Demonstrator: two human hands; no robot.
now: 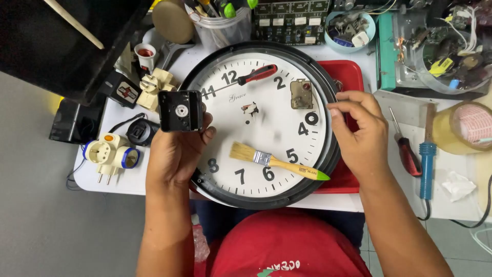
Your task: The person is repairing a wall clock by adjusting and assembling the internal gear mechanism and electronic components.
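A large round wall clock [241, 149] with a black rim and white face lies flat on the table in front of me. My left hand [177, 151] holds a black square clock mechanism [179, 111] upright over the clock's left edge. My right hand [359, 131] rests on the clock's right rim, fingertips pinched together near the rim; whether something small sits between them I cannot tell. On the face lie a paintbrush with a wooden handle [277, 161], a red-handled screwdriver [256, 75] and a tan clock mechanism [301, 94].
A red tray [351, 77] sits under the clock's right side. To the right lie a red screwdriver [407, 154], a blue soldering iron [425, 169] and a tape roll [464, 127]. White plug adapters [110, 154] sit at left. Circuit boards and parts containers [351, 28] crowd the back.
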